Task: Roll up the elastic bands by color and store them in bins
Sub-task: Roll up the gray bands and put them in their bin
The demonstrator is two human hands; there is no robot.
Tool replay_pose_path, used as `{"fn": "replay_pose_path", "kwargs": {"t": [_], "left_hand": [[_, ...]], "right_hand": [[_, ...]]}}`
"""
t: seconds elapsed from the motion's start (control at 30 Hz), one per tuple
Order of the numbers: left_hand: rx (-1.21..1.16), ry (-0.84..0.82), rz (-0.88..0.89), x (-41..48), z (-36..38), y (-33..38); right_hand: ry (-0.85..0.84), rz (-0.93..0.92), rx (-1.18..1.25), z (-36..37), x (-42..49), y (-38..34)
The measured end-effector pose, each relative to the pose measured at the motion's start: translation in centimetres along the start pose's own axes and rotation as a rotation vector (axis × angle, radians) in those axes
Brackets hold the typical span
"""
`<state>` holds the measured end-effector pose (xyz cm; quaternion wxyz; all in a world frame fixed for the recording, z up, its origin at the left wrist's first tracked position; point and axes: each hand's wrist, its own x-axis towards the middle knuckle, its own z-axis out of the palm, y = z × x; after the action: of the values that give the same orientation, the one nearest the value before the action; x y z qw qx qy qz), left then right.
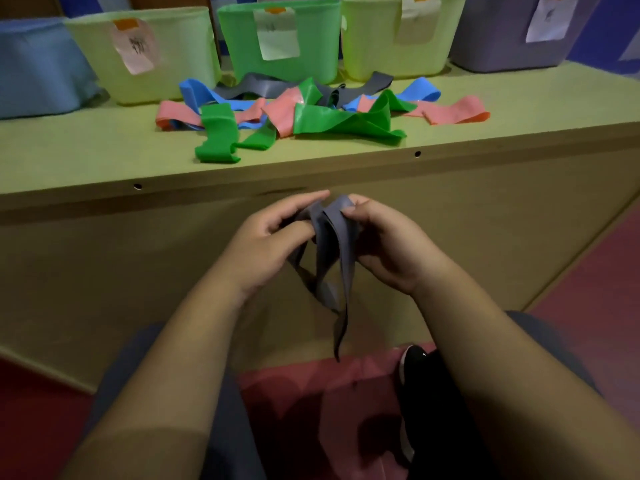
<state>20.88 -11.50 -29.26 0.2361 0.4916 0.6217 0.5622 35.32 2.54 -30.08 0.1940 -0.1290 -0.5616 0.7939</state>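
Both your hands are up in front of the cabinet face, below the top edge. Your left hand [268,244] and right hand [388,244] each pinch the top of one grey band [332,244], fingers closed on it, thumbs on the near side. The band is bunched between the two hands and its loose folds hang down, the lowest tip dangling above the red floor [588,271]. A black shoe [412,368] shows near your right forearm.

The rest of the bands sit in a loose pile [311,109] on the cabinet top [86,150], well apart from your hands. Green, pink, blue and grey strips are tangled and overlapping there. One green band [218,133] lies nearest the front edge on the left. A pink band [453,110] trails out to the right end of the pile.

Behind the pile, a row of bins stands along the back of the top: a blue bin [38,67] far left, a pale green bin [145,50], a bright green bin [280,43], a yellow-green bin [398,36], and a grey-purple bin [512,32] far right. Four of them carry paper labels; the writing is too blurred to read. You cannot see inside any bin from this angle.
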Motion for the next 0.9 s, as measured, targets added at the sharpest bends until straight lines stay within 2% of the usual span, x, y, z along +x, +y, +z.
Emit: {"fn": "replay_pose_path", "kwargs": {"t": [0.13, 0.27, 0.5, 0.57, 0.67, 0.77, 0.83, 0.9], "left_hand": [[0.053, -0.066, -0.018, -0.1, -0.5, -0.4], [0.214, -0.138, -0.039, 0.0, -2.2, -1.7], [0.581, -0.338, -0.204, -0.6, -3.4, -2.2], [0.760, -0.422, -0.288, -0.3, -3.0, -2.7], [1.021, -0.580, -0.554, -0.1, -2.0, -3.5], [1.093, -0.680, -0.834, -0.6, -0.8, -4.1], [1.059, -0.668, -0.895, -0.9, -0.6, -4.5], [1.041, -0.669, -0.854, -0.9, -1.1, -4.7]], "right_hand": [[-0.022, 0.046, -0.041, -0.5, 0.3, 0.2], [-0.058, 0.082, -0.099, -1.0, 0.0, 0.1], [-0.029, 0.146, -0.512, -2.0, -1.2, 0.2], [-0.043, 0.174, -0.658, -1.8, -1.3, 0.4], [-0.074, 0.225, -0.913, -1.9, -1.4, 0.6], [-0.134, 0.295, -1.104, -2.0, -1.4, 1.1], [-0.163, 0.321, -1.131, -1.9, -1.4, 1.5], [-0.168, 0.321, -1.092, -1.7, -1.3, 1.6]]}}
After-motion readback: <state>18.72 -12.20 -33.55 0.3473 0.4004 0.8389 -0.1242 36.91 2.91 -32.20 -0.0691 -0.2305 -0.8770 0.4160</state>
